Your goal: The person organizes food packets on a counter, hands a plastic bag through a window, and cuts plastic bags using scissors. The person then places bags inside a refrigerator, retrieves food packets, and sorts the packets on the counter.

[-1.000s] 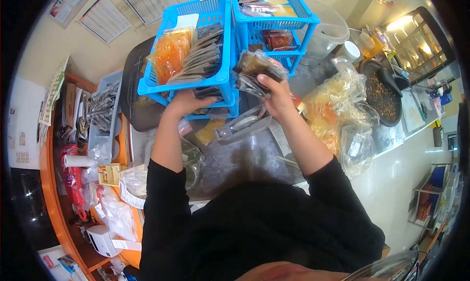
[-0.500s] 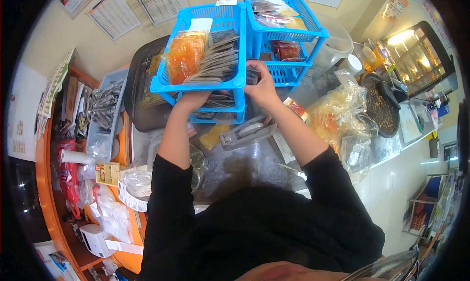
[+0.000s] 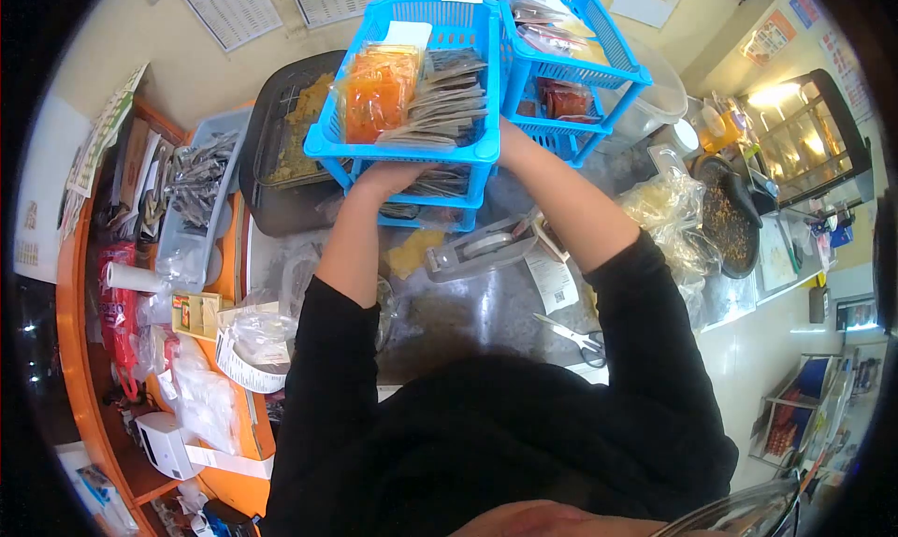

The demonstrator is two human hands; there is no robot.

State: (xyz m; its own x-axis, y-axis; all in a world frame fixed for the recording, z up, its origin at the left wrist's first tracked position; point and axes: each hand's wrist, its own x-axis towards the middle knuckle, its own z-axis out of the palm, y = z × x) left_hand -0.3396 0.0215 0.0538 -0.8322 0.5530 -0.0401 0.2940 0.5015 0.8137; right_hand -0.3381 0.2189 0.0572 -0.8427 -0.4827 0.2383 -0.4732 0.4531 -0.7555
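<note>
Fingers of the left hand [image 3: 387,175] are tucked under the top basket, and those of the right hand [image 3: 512,141] are hidden behind its side. I cannot tell if they are open or gripping something.

From the left, a pale tub [image 3: 231,177] has gray packets [image 3: 195,195] in it. Next, in the upper left of the frame, a dark tray [image 3: 257,177] has yellow bits on it.

Then comes the blue basket rack [image 3: 374,151], near the top middle. Its top basket has orange packets [image 3: 379,93] on the left and thin gray packets [image 3: 447,102] on the right. The gray ones lie mostly sideways, a bit fanned out. More dark packets [image 3: 444,181] sit in the basket below. They lie just right of the left hand, so they are between the two hands. The left hand looks nearer, but I cannot tell if it touches them.

Below the rack, a tape dispenser [image 3: 486,258] rests on the tabletop [image 3: 449,317]. The right hand is at the rack's right side. A second blue rack [image 3: 585,71] stands behind it. Farther right are scissors [image 3: 567,333] and clear bags [image 3: 669,210].
</note>
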